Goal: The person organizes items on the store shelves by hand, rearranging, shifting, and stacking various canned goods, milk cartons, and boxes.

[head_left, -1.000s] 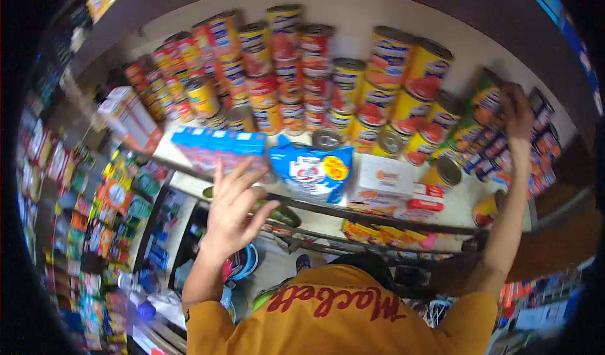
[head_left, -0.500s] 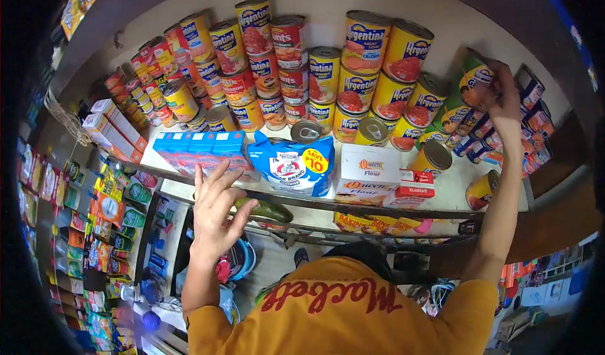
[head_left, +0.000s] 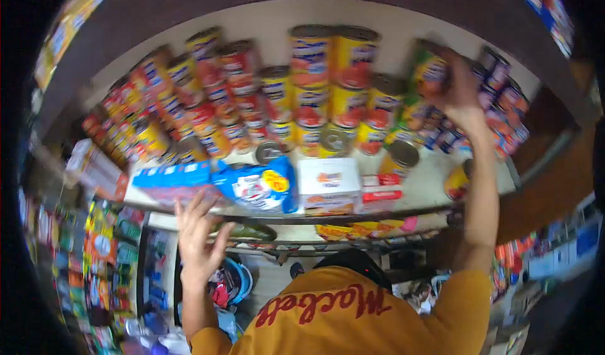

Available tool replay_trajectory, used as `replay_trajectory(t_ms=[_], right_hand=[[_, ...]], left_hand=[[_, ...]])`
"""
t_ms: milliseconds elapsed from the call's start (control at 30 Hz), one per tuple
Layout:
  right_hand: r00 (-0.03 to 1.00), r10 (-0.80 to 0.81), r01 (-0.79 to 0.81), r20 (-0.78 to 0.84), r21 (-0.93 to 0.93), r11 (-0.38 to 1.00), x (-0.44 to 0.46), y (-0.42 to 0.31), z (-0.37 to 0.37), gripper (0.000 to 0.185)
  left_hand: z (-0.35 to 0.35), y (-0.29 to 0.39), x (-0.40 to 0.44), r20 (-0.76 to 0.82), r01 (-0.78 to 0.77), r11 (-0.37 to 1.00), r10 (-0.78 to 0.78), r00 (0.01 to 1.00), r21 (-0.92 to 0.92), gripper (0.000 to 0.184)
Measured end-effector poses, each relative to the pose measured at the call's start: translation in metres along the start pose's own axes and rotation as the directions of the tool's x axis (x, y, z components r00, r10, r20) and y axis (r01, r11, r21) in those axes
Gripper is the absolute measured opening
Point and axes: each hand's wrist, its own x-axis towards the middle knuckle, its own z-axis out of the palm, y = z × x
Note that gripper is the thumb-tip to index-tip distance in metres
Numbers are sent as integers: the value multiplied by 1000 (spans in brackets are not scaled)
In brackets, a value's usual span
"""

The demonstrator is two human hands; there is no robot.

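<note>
One green can [head_left: 430,71] in right hand [head_left: 460,89]; one blue pouch [head_left: 255,190].

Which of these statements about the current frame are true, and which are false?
1. The right hand is at a green-labelled can. True.
2. The white box sits between the blue bag and the red-and-white box. True.
3. Both hands are closed around cans. False: the left hand is open, with no can in it.
4. The person's sleeves are blue. False: they are orange-yellow, like the rest of the shirt.
</note>
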Motion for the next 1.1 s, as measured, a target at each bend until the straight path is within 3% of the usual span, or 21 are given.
replay_trajectory(t_ms=[67, 167, 233, 367, 433, 500, 533, 567, 600, 633, 667, 733, 800, 900, 1000, 1100], right_hand=[[997, -76, 76, -25, -11, 997, 1, 6, 5, 76], [998, -68, 67, 2, 184, 981, -1, 15, 7, 76], [993, -116, 118, -20, 189, 975, -1, 8, 7, 74], [955, -265, 268, -131, 3, 964, -4, -9, -7, 67], [951, -268, 263, -152, -54, 963, -13, -9, -13, 63], [981, -160, 153, -110, -65, 986, -34, 6, -31, 60], [999, 9, -8, -39, 20, 1000, -54, 19, -37, 58], [936, 323, -309, 136, -117, 944, -72, 25, -49, 59], [960, 235, -247, 151, 66, 967, -87, 32, -54, 58], [885, 333, -346, 324, -16, 938, -97, 33, -68, 58], [785, 388, -469, 482, 53, 882, -106, 35, -76, 59], [770, 283, -361, 572, 25, 932, -134, 86, -74, 63], [590, 419, -572, 690, -9, 820, -132, 58, -88, 65], [700, 337, -562, 630, 194, 804, -149, 57, -77, 71], [847, 212, -375, 488, 267, 888, -165, 55, -69, 77], [795, 392, -508, 462, 156, 847, -163, 44, -65, 81]], left_hand=[[-1, -1, 1, 8, 0, 1000, 0, 1000, -8, 19], [-1, -3, -2, 3, -3, 1000, 3, 1000, -6, 22], [-3, -3, -4, 3, -13, 1000, 13, 1000, 1, 22], [-7, -4, -6, -5, -16, 1000, 16, 1000, -9, 23], [-9, -5, -6, 0, -20, 1000, 20, 1000, -6, 23], [-10, -8, -8, -5, -24, 1000, 24, 1000, 7, 21], [-10, -7, -8, -14, -7, 1000, 7, 1000, 17, 21], [-10, -4, -7, -15, -3, 1000, 4, 1000, 11, 21], [-9, -2, -6, -21, 7, 1000, -7, 1000, 19, 21], [-9, -1, -5, -22, 12, 1000, -12, 1000, 25, 20], [-8, 1, -4, -23, 23, 999, -22, 999, 32, 19], [-5, 0, -3, -22, 13, 999, -13, 1000, 37, 16], [-1, 0, 3, -36, -39, 999, 40, 999, 29, 12], [4, 2, 13, -84, -92, 996, 90, 992, -19, 12], [7, 7, 20, -114, -138, 990, 137, 984, -5, 14], [7, 14, 25, -125, -154, 988, 151, 981, -18, 13]])
